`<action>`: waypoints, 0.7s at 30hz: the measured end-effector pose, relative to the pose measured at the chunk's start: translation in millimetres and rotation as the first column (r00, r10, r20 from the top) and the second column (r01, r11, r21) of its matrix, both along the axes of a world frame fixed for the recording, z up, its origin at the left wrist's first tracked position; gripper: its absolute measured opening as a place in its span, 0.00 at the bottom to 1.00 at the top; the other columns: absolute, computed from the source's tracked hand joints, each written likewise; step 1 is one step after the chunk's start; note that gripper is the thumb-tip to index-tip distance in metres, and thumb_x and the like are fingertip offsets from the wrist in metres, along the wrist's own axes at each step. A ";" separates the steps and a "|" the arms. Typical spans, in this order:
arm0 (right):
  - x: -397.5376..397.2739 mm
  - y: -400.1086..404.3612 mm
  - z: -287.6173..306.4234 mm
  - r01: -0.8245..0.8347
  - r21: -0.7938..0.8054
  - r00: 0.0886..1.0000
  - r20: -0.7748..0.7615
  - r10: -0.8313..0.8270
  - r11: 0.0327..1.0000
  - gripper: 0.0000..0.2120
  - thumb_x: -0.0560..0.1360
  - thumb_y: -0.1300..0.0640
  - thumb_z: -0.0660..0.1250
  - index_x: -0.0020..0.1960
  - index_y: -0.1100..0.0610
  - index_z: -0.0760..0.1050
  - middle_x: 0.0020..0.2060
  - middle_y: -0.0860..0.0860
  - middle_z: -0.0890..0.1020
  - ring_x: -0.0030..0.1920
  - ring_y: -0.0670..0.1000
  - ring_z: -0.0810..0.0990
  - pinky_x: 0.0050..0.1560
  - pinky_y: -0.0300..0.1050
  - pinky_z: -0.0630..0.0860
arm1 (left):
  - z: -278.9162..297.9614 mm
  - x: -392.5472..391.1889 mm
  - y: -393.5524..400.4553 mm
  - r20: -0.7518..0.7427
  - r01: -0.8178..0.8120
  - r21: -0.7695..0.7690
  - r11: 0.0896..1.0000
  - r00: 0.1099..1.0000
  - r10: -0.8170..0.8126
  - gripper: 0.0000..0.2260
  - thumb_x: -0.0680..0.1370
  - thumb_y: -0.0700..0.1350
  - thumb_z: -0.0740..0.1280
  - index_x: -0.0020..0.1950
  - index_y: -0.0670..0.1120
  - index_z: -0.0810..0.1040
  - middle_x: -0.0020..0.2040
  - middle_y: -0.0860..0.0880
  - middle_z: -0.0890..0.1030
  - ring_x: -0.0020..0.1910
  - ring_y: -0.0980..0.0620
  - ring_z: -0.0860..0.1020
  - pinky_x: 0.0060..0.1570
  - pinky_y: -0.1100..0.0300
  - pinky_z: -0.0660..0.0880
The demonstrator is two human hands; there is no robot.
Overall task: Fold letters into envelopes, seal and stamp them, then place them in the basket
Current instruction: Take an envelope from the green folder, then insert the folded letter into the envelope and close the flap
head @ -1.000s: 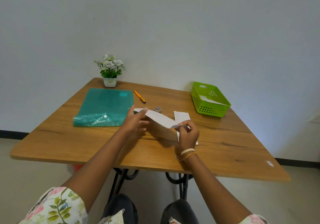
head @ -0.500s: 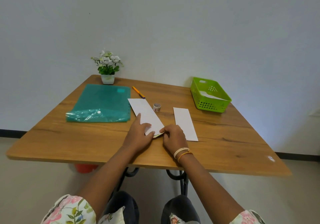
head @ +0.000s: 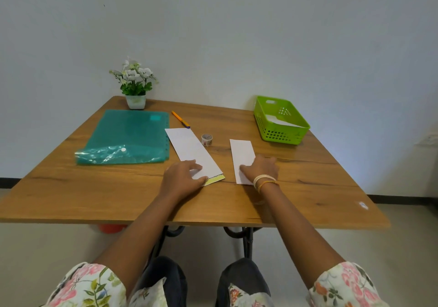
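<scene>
A long white envelope [head: 193, 151] lies flat near the middle of the wooden table [head: 71, 188], a yellow strip showing at its near end, and the left hand [head: 182, 178] rests on that end with relaxed, uncurled fingers. Just to the right, apart from it, a folded letter [head: 241, 155] lies under the flat, unclenched right hand [head: 260, 168]. A small tape roll [head: 206, 139] stands between the papers. Farther right sits a green basket [head: 284, 136] holding white paper.
</scene>
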State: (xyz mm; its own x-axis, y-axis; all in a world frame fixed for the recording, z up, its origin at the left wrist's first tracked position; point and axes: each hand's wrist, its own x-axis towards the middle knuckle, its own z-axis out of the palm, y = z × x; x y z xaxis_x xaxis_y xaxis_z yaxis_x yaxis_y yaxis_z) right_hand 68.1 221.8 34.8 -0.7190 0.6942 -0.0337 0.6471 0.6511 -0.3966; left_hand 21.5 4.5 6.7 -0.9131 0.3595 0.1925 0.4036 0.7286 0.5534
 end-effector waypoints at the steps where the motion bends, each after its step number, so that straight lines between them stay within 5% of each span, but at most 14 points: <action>1: -3.0 7.9 1.6 0.033 -0.036 0.998 0.061 -0.030 0.999 0.35 0.67 0.37 0.70 0.66 0.57 0.71 0.64 0.60 0.72 0.64 0.62 0.69 0.58 0.52 0.71 | -0.2 1.1 0.7 -0.019 -0.003 -0.002 1.000 1.000 0.003 0.19 0.72 0.60 0.70 0.61 0.54 0.80 0.68 0.53 0.76 0.66 0.51 0.73 0.63 0.50 0.72; 3: -8.5 16.1 5.7 0.036 -0.081 0.995 0.099 -0.028 0.996 0.40 0.63 0.34 0.72 0.66 0.58 0.70 0.64 0.59 0.74 0.65 0.61 0.70 0.56 0.52 0.73 | -0.5 4.1 3.5 -0.099 0.000 -0.032 0.999 0.995 -0.004 0.17 0.74 0.59 0.69 0.59 0.53 0.82 0.65 0.52 0.78 0.63 0.51 0.75 0.59 0.53 0.73; 9: -14.9 13.3 13.4 -0.002 -0.219 0.999 0.044 0.012 0.976 0.34 0.66 0.43 0.76 0.65 0.60 0.71 0.63 0.57 0.77 0.60 0.59 0.77 0.49 0.47 0.74 | 1.3 10.0 11.1 -0.286 0.069 -0.023 0.997 0.956 -0.072 0.11 0.77 0.51 0.68 0.54 0.47 0.84 0.50 0.49 0.85 0.45 0.53 0.81 0.40 0.64 0.72; 17: -6.0 5.6 6.6 -0.071 -0.355 0.979 -0.203 -0.002 0.932 0.24 0.71 0.54 0.72 0.63 0.61 0.73 0.61 0.58 0.78 0.58 0.59 0.77 0.50 0.48 0.74 | -3.1 7.9 3.7 -0.317 0.084 0.061 0.995 0.946 -0.061 0.10 0.77 0.45 0.68 0.58 0.48 0.81 0.50 0.45 0.85 0.44 0.48 0.82 0.34 0.61 0.75; 21: 7.0 2.0 10.9 -0.167 -0.433 0.941 -0.339 0.012 0.886 0.27 0.72 0.58 0.71 0.69 0.59 0.67 0.65 0.56 0.74 0.62 0.58 0.74 0.57 0.50 0.73 | -1.2 6.3 6.8 -0.361 0.089 -0.050 0.995 0.927 -0.101 0.03 0.79 0.43 0.66 0.50 0.49 0.76 0.45 0.45 0.84 0.36 0.47 0.79 0.29 0.58 0.72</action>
State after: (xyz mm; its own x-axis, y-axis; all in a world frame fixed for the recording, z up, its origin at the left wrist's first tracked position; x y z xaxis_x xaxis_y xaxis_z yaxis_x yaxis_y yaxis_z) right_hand 75.1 223.8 45.7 -0.8023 0.5909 -0.0848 0.3827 0.4001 -0.8328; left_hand 27.8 11.3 5.5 -0.7447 0.4525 0.4906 0.6402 0.6920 0.3335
